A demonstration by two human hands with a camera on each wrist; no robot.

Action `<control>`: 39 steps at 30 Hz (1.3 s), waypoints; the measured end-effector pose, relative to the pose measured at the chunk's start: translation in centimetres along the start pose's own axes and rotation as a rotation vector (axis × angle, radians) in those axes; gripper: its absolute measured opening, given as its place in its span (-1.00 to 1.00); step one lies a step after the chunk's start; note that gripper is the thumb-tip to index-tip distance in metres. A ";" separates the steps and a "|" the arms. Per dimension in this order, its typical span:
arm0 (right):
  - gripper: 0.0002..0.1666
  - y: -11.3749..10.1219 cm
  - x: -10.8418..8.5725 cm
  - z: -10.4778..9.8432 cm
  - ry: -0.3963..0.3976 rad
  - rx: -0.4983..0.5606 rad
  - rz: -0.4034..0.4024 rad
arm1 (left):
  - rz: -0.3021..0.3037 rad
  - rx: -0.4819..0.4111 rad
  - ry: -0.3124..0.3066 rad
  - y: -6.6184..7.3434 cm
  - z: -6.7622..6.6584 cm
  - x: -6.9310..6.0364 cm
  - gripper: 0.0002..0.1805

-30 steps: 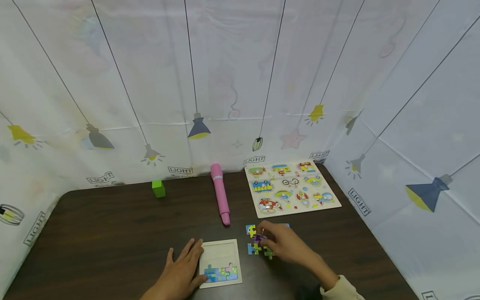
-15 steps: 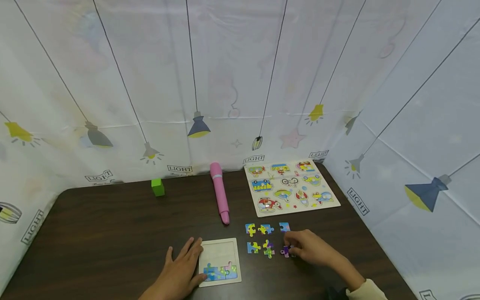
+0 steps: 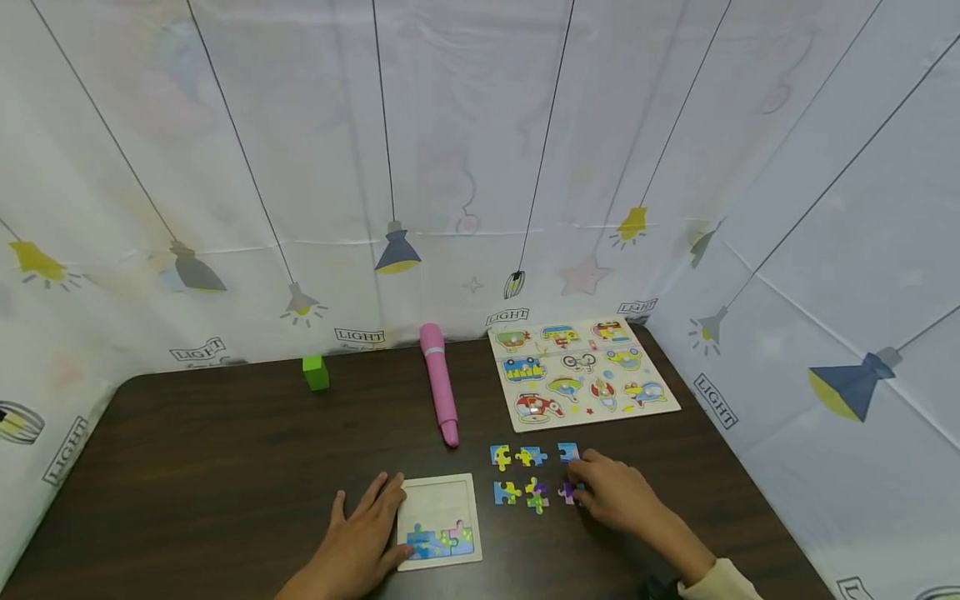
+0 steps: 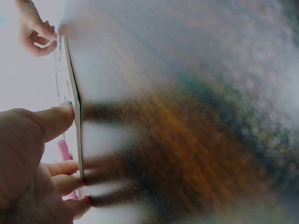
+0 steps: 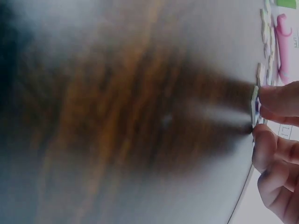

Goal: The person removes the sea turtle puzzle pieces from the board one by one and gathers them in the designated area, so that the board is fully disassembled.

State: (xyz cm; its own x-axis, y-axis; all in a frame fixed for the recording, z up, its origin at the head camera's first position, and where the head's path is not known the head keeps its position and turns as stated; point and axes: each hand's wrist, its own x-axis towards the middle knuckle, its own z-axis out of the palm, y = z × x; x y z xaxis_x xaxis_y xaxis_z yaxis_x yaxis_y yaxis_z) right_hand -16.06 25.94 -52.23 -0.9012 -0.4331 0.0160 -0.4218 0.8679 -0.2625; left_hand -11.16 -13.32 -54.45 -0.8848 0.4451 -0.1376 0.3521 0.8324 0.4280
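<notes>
My left hand lies with spread fingers along the left side of a small wooden puzzle tray, its thumb on the tray's lower left edge. Joined blue, green and pink pieces fill the tray's lower part. To the right, my right hand pinches a purple jigsaw piece at the table surface; fingers hide part of it. Above that lies a blue piece, close to the fingers. Several other loose pieces lie between tray and right hand. The right wrist view shows the pinched piece edge-on.
A pink pen-like stick lies behind the tray. A picture board with vehicle shapes is at the back right. One green block stands at the back left. Printed curtains border the dark table.
My right hand has carried the purple piece rightward from among the loose pieces and set it down below the blue piece, then shifted it slightly left. The left hand stays put.
</notes>
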 end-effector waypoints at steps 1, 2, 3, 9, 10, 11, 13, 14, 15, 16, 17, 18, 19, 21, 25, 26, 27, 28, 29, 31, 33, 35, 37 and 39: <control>-0.80 -0.2 0.0 0.1 0.012 -0.018 0.002 | 0.000 -0.001 0.002 0.0 0.0 0.0 -0.20; -0.80 -0.4 0.0 0.1 0.025 -0.035 0.002 | 0.001 0.001 0.005 0.0 -0.1 0.0 -0.20; -0.80 -0.7 0.1 0.1 0.043 -0.048 -0.002 | 0.003 0.003 0.009 0.0 -0.1 -0.1 -0.20; -0.69 -4.0 1.0 -0.3 0.119 -0.056 -0.093 | 0.013 0.001 0.020 0.0 -0.1 -0.1 -0.21; -0.68 -4.7 1.3 -0.4 0.124 -0.051 -0.119 | 0.013 0.000 0.019 -0.1 0.0 -0.1 -0.21; -0.67 -5.5 1.6 -0.4 0.125 -0.049 -0.147 | 0.014 0.001 0.018 -0.1 0.0 -0.1 -0.21; -0.67 -7.3 2.3 -0.3 0.112 -0.032 -0.211 | 0.012 0.003 0.018 -0.1 0.0 -0.2 -0.21; -0.67 -8.3 2.7 -0.2 0.095 -0.023 -0.238 | 0.012 0.003 0.020 -0.1 -0.1 -0.2 -0.21; -0.67 -9.2 3.0 0.0 0.075 -0.018 -0.264 | 0.012 0.003 0.021 -0.1 -0.1 -0.2 -0.21; -0.67 -10.2 3.4 0.2 0.048 -0.017 -0.288 | 0.014 0.000 0.022 -0.1 -0.1 -0.2 -0.21; -0.67 -11.1 3.7 0.5 0.012 -0.011 -0.302 | 0.018 -0.004 0.022 -0.1 -0.1 -0.2 -0.22; -0.67 -12.0 4.0 0.8 -0.023 -0.011 -0.317 | 0.022 -0.009 0.023 0.0 -0.1 -0.2 -0.22; -0.66 -12.8 4.3 1.1 -0.054 -0.022 -0.330 | 0.026 -0.013 0.023 0.0 -0.1 -0.2 -0.22; -0.65 -14.3 4.8 2.0 -0.110 -0.053 -0.353 | 0.032 -0.013 0.025 0.1 -0.1 -0.2 -0.22; -0.64 -16.4 5.3 3.7 -0.158 -0.111 -0.403 | 0.031 -0.010 0.032 0.0 -0.1 -0.1 -0.22; -0.63 -16.7 5.4 4.0 -0.161 -0.117 -0.409 | 0.031 -0.010 0.032 0.0 -0.1 -0.2 -0.21; -0.63 -17.0 5.5 4.3 -0.160 -0.122 -0.410 | 0.032 -0.014 0.030 0.0 -0.1 -0.2 -0.21; -0.64 -17.2 5.6 4.6 -0.156 -0.122 -0.407 | 0.033 -0.018 0.029 0.0 -0.1 -0.2 -0.21; -0.63 -17.4 5.6 4.7 -0.151 -0.123 -0.402 | 0.034 -0.024 0.028 0.0 -0.1 -0.2 -0.21; -0.62 -17.7 5.8 4.9 -0.147 -0.111 -0.384 | 0.036 -0.030 0.028 0.0 -0.1 -0.2 -0.21; -0.60 -17.8 5.9 4.9 -0.151 -0.084 -0.361 | 0.035 -0.029 0.028 -0.1 0.0 -0.2 -0.20; -0.59 -17.8 5.9 4.8 -0.154 -0.053 -0.345 | 0.032 -0.032 0.022 -0.2 0.0 -0.2 -0.19; -0.59 -17.8 6.0 4.9 -0.160 -0.006 -0.325 | 0.030 -0.043 0.012 -0.3 0.1 -0.1 -0.14; -0.58 -17.7 6.0 4.9 -0.166 0.051 -0.305 | 0.034 -0.066 -0.004 -0.3 0.0 0.0 -0.06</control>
State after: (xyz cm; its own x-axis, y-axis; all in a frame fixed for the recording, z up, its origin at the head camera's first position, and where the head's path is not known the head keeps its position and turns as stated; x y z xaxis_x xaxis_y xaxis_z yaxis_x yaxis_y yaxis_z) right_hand -13.49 6.83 -52.28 -0.7045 -0.7075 -0.0549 -0.6595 0.6814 -0.3176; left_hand -11.29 -13.61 -54.58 -0.8712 0.4745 -0.1258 0.3610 0.7929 0.4909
